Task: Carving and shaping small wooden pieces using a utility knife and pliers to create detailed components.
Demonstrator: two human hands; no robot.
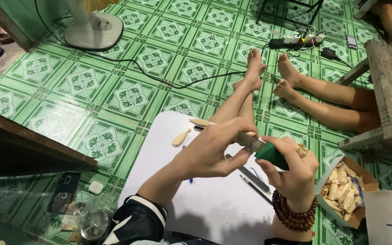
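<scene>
Gripping green-handled metal file [263, 150], right hand [293, 170] closed tight round handle, ring on finger, brown bead bracelet [294, 214] at wrist. Left hand [214, 147] curled narrow over file's blade end, pinching small pale wooden piece [249, 134], mostly hidden. Both hands above white board counter [169, 127] resting on lap. Pale wooden spoon blank [181, 137] lies on counter, thin metal tools [255, 178] beneath hands. Cardboard box of wooden pieces [345, 188] near right hand, on green patterned tile floor [114, 90].

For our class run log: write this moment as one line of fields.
left hand: holds small pale piece | right hand: grips green-handled tool | under: white board | nearby: box of wooden pieces
</scene>
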